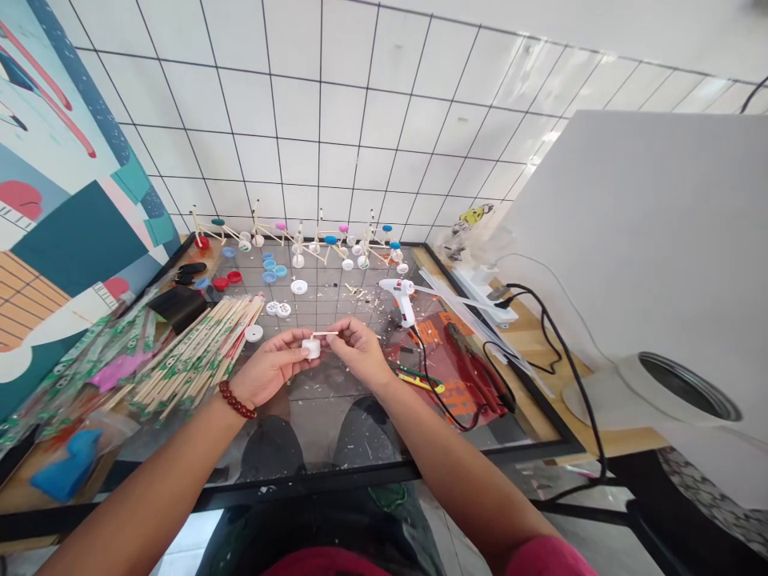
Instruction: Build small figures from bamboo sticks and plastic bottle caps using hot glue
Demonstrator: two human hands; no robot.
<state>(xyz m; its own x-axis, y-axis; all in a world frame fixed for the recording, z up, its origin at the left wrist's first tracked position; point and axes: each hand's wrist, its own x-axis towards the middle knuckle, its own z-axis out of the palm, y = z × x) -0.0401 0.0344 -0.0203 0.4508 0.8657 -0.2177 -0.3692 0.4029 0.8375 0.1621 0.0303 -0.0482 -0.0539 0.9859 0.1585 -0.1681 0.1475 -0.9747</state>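
Observation:
Above the near middle of the glass table (327, 384), my left hand (273, 368) pinches a white bottle cap (311, 349) between thumb and fingers. My right hand (363, 356) grips a short thin wooden stick (325, 334), whose left end is right at the top of the cap; whether they are joined I cannot tell. A white glue gun (401, 298) lies to the right, beyond my right hand. Left of my left hand rests a pile of chopsticks in printed wrappers (195, 356). A loose white cap (254, 333) sits beside the pile.
Several small stick-and-cap models (330, 241) line the back edge. Blue caps (270, 268) and red caps (221, 283) lie at the left. A yellow cutter (420, 379) and pliers (471, 360) lie right, near the black cord (429, 368). A white bin (624, 388) stands at far right.

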